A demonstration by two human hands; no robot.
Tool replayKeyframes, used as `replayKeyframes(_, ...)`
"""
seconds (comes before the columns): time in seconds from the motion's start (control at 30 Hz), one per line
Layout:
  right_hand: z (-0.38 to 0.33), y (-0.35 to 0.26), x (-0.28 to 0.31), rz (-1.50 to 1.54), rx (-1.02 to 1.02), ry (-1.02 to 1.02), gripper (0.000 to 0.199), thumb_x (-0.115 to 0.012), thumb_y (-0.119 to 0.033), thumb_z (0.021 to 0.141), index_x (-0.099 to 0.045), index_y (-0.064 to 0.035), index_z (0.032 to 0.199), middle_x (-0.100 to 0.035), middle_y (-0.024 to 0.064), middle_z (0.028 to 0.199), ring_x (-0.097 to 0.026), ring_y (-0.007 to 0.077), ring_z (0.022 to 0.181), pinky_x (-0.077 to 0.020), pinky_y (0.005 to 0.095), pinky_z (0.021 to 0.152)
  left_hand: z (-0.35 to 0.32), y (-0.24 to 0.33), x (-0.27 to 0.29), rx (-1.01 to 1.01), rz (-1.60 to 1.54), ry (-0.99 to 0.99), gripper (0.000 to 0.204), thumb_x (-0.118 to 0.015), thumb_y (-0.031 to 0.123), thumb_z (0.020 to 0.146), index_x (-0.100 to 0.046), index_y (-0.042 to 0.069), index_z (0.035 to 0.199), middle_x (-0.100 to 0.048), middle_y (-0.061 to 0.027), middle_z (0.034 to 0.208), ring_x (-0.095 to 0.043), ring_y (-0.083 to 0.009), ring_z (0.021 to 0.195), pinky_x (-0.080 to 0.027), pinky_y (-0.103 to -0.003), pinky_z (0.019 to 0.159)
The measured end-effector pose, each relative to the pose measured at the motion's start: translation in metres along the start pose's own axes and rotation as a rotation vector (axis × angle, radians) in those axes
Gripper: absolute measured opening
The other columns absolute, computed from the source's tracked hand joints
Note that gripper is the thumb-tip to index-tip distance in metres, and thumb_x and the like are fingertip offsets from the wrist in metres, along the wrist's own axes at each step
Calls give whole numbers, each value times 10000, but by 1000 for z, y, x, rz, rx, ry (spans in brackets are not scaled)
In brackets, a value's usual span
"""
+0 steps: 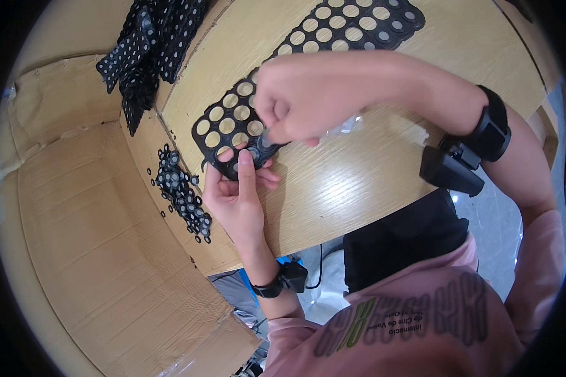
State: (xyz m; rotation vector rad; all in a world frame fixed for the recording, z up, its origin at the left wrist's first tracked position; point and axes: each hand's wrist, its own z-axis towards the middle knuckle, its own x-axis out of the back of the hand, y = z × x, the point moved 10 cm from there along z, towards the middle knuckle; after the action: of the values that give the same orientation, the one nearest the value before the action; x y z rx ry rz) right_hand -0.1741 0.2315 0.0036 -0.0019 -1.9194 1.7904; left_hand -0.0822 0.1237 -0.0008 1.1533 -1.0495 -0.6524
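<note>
A long black rubber sheet [333,28] full of round holes lies across the wooden table [358,182]. My left hand [236,195] grips its near corner, thumb pressed on top and fingers underneath. My right hand [299,100] hovers just above that corner, fingers pinched on a small black ring [255,152] still sitting in the sheet. A bit of clear film [346,127] shows under my right hand.
A pile of small black rings [182,191] lies at the table's left edge. Several emptied black sheets [148,47] are heaped at the back left. A brown cardboard box [88,239] spreads to the left. Black bands sit on both wrists.
</note>
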Motion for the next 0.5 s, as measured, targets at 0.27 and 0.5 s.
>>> replayKeyframes(0.27, -3, 23, 7, -35, -252, -69, 131, -570, -94, 677, -650, 10, 677, -662, 116, 657, -636, 180, 568, -508, 294, 530, 2, -14, -6, 184, -157, -21, 235, -615, 51, 909, -563, -55, 1112, -658, -134, 968, -662, -199, 641, -550, -258, 523)
replayKeyframes(0.5, -4, 18, 4, -37, -202, -69, 180, -539, -97, 748, -634, 18, 647, -650, 99, 586, -597, 137, 507, -463, 280, 509, 3, -27, -9, 337, -178, -11, 194, -644, 18, 886, -572, -72, 1043, -660, -123, 888, -688, -216, 663, -573, -251, 552)
